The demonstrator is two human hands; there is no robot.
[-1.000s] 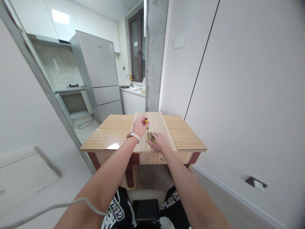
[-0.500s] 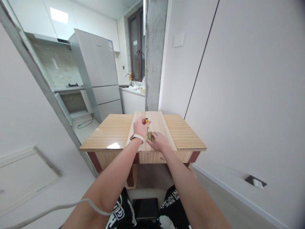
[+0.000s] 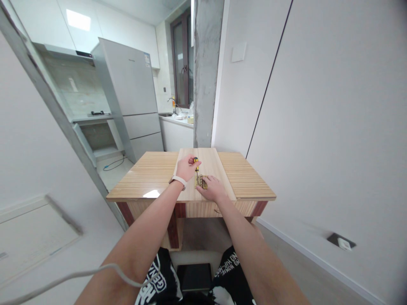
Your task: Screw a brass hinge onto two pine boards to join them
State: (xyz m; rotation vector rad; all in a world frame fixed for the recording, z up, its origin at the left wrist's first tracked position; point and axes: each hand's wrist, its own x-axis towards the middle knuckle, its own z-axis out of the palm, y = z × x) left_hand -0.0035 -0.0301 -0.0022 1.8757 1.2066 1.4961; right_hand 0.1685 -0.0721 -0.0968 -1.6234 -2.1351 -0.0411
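A yellow and black screwdriver (image 3: 196, 161) is gripped in my left hand (image 3: 187, 167), which wears a watch with a pale band. Its shaft points down at a brass-coloured hinge (image 3: 199, 182) lying on the pale boards (image 3: 211, 163) across the middle of the table. My right hand (image 3: 212, 188) rests on the right side of the hinge with its fingers spread over it, holding it against the wood. The screwdriver tip touches or nearly touches the hinge; any screw there is too small to make out.
The boards lie on a striped wooden table (image 3: 140, 173) with a drawer front below. A white cable (image 3: 111, 267) crosses my left arm. Behind stand a grey fridge (image 3: 127, 80) and a sink counter (image 3: 178, 123). White walls flank the table.
My left hand and wrist have shifted slightly left and turned, showing more of the screwdriver. My right hand stays in place on the hinge.
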